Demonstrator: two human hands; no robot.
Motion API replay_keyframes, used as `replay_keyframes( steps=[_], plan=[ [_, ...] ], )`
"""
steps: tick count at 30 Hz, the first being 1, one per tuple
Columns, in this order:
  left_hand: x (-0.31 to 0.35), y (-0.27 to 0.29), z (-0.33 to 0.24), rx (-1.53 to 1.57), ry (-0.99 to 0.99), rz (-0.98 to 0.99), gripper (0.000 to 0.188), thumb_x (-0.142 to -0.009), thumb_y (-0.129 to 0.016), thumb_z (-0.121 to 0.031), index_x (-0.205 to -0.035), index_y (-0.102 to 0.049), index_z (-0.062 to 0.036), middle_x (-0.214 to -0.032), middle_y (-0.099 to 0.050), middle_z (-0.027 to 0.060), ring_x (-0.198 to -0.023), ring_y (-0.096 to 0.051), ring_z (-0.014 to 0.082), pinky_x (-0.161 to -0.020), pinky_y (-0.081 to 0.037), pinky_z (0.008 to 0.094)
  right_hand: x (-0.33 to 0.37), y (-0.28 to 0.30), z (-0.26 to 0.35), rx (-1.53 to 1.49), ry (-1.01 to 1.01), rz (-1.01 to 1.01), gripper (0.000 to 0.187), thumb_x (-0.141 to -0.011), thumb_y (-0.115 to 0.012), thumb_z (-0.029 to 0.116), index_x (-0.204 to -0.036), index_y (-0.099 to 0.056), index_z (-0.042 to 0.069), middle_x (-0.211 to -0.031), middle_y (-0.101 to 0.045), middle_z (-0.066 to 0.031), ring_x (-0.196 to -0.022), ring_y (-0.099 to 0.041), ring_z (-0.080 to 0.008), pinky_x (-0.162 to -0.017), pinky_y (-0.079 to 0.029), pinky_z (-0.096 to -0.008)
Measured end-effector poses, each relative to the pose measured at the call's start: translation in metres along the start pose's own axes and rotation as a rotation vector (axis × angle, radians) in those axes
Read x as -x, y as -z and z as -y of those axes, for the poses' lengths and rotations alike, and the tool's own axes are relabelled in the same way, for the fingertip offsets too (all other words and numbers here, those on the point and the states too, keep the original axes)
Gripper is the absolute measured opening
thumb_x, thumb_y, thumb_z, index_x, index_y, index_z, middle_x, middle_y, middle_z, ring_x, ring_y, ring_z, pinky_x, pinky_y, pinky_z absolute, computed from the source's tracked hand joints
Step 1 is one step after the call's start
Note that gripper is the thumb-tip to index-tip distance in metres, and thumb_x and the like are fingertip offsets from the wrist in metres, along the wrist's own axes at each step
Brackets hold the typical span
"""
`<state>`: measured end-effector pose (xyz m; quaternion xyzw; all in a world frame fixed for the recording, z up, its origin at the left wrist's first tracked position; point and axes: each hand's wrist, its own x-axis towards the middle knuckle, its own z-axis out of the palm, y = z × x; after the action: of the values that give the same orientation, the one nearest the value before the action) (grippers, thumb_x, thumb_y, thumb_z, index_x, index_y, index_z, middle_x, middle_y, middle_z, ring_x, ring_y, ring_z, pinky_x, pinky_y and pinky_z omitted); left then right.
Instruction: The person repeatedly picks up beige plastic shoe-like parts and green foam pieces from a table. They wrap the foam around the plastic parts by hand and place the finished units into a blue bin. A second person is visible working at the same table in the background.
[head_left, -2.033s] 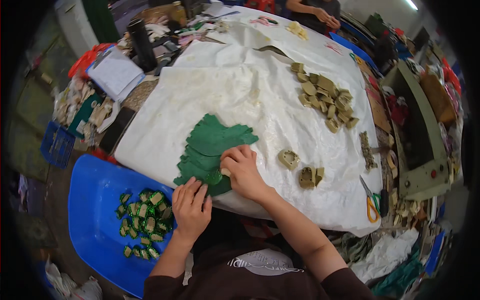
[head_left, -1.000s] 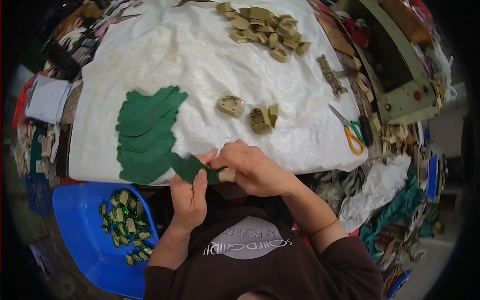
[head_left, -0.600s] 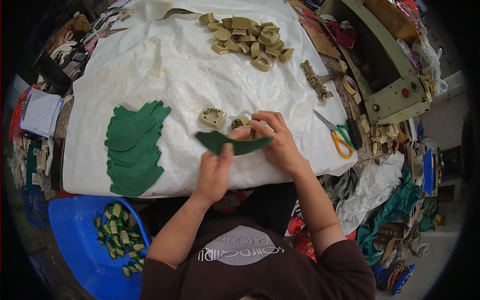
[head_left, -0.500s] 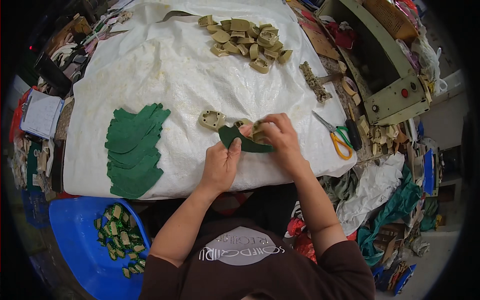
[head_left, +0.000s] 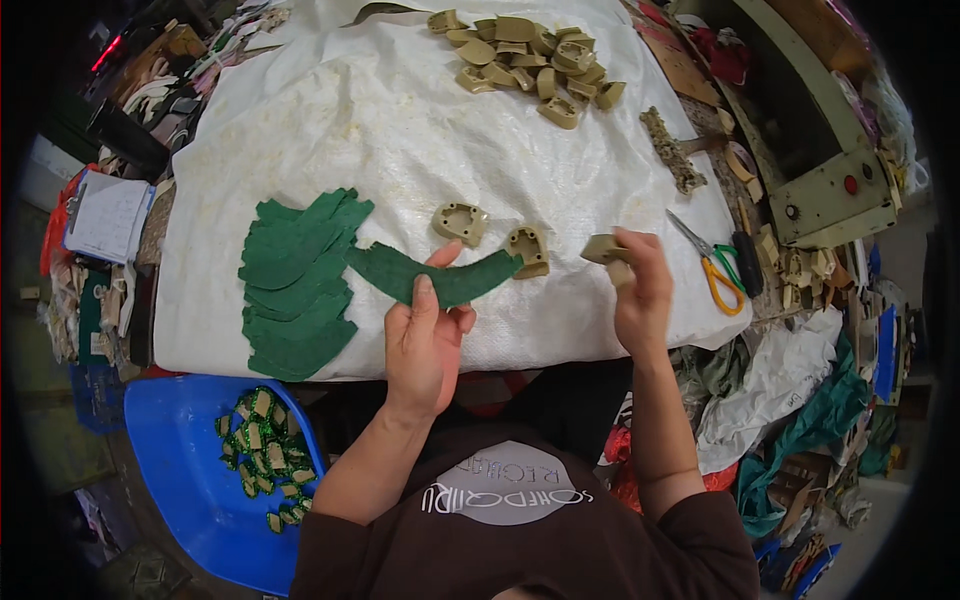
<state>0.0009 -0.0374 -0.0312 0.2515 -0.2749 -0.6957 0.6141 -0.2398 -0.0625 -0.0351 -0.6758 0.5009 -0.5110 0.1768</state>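
My left hand [head_left: 420,345] pinches a curved strip of green suede-like material [head_left: 462,284] between thumb and fingers, spread out above the white sheet. In my right hand [head_left: 645,300], a beige shoe heel [head_left: 603,249] is gripped between thumb and fingers, off to the right of the strip. Two more hollow beige pieces lie on the sheet just beyond: one loose heel [head_left: 459,224], and another heel [head_left: 530,252] near the strip's right tip. To the left is a fanned stack of green cut pieces [head_left: 298,285], its edge close to the strip's left end.
A pile of beige heels [head_left: 525,60] lies at the far side of the white sheet [head_left: 300,130]. Scissors [head_left: 715,270] with orange and green handles rest at the right, near a green metal machine [head_left: 835,195]. A blue tub [head_left: 180,470] at lower left holds green-and-beige pieces.
My hands have come apart. The right has moved right with a heel; the left now holds the green strip stretched out flat. The whole view has shifted slightly.
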Motion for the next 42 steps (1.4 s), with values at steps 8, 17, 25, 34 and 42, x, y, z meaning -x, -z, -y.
replay_keyframes(
  steps=[8, 17, 25, 34, 42],
  plan=[
    [0.026, -0.021, 0.005, 0.092, -0.055, -0.072, 0.043, -0.101, -0.037, -0.023, -0.133, -0.041, 0.0059, -0.117, -0.055, 0.0101, -0.110, -0.054, 0.0187, -0.097, -0.043, 0.0351, 0.013, -0.067, 0.090, -0.349, 0.325, 0.062, 0.044, -0.075, -0.057, -0.013, -0.115, -0.052, 0.006, -0.108, -0.059, -0.0197, -0.090, -0.059, -0.0315, -0.075, -0.050, -0.0365],
    [0.038, -0.010, -0.014, 0.003, -0.087, 0.017, 0.035, -0.100, -0.034, -0.010, -0.124, -0.046, 0.0124, -0.127, -0.051, 0.0215, -0.116, -0.053, 0.0241, -0.099, -0.045, 0.0366, 0.015, -0.081, 0.087, -0.314, 0.445, -0.002, 0.050, -0.069, -0.066, -0.010, -0.115, -0.053, 0.007, -0.110, -0.059, -0.0170, -0.092, -0.057, -0.0317, -0.075, -0.049, -0.0377],
    [0.042, -0.016, -0.014, -0.170, -0.102, 0.000, 0.036, -0.101, -0.035, -0.012, -0.126, -0.046, 0.0123, -0.125, -0.053, 0.0204, -0.108, -0.057, 0.0195, -0.092, -0.046, 0.0310, 0.013, -0.075, 0.081, -0.219, 0.467, 0.066, 0.051, -0.067, -0.068, -0.006, -0.115, -0.055, 0.008, -0.109, -0.059, -0.0137, -0.092, -0.055, -0.0310, -0.075, -0.047, -0.0381],
    [0.041, -0.004, -0.021, -0.837, -0.284, 0.035, 0.040, -0.099, -0.041, -0.021, -0.124, -0.050, 0.0096, -0.117, -0.061, 0.0187, -0.103, -0.059, 0.0193, -0.089, -0.045, 0.0299, 0.012, -0.076, 0.077, 0.090, 0.518, 0.056, 0.056, -0.052, -0.071, 0.009, -0.106, -0.058, 0.013, -0.098, -0.061, -0.0015, -0.079, -0.051, -0.0218, -0.075, -0.025, -0.0437],
    [0.043, -0.010, -0.045, -1.042, -0.280, -0.130, 0.016, -0.089, -0.053, 0.002, -0.100, -0.063, 0.0070, -0.090, -0.066, 0.0157, -0.079, -0.062, 0.0167, -0.070, -0.047, 0.0258, 0.004, -0.054, 0.101, 0.388, 0.480, 0.277, 0.040, -0.060, -0.067, 0.011, -0.099, -0.059, 0.012, -0.086, -0.054, 0.0004, -0.079, -0.049, -0.0196, -0.074, -0.025, -0.0439]
  ],
)
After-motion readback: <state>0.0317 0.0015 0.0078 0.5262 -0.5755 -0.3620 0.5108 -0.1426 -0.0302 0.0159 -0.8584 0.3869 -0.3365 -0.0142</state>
